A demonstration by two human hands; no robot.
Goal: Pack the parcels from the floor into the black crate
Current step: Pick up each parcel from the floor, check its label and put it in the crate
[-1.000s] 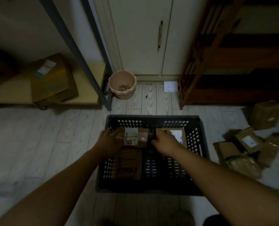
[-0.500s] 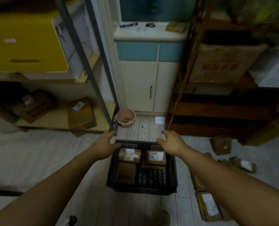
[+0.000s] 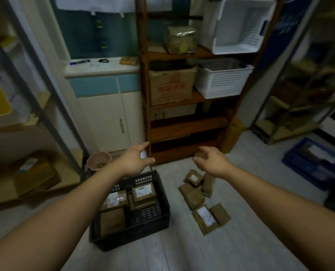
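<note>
- Wooden shelf (image 3: 182, 132) upright behind, clear of the reach path.
- Black crate (image 3: 131, 236) on the floor (image 3: 250, 192), parcels (image 3: 143, 193) laid flat inside to save room; near-right corner free.
- Loose parcels (image 3: 195, 198) clustered just right of crate.
- Left hand (image 3: 134, 159), right hand (image 3: 211, 161) raised — fingers loosely open, nothing held.

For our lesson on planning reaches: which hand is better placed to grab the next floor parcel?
Right, probably. The right hand hovers empty above the parcels lying right of the crate; the left hand, also empty, is over the crate's far edge.
</note>
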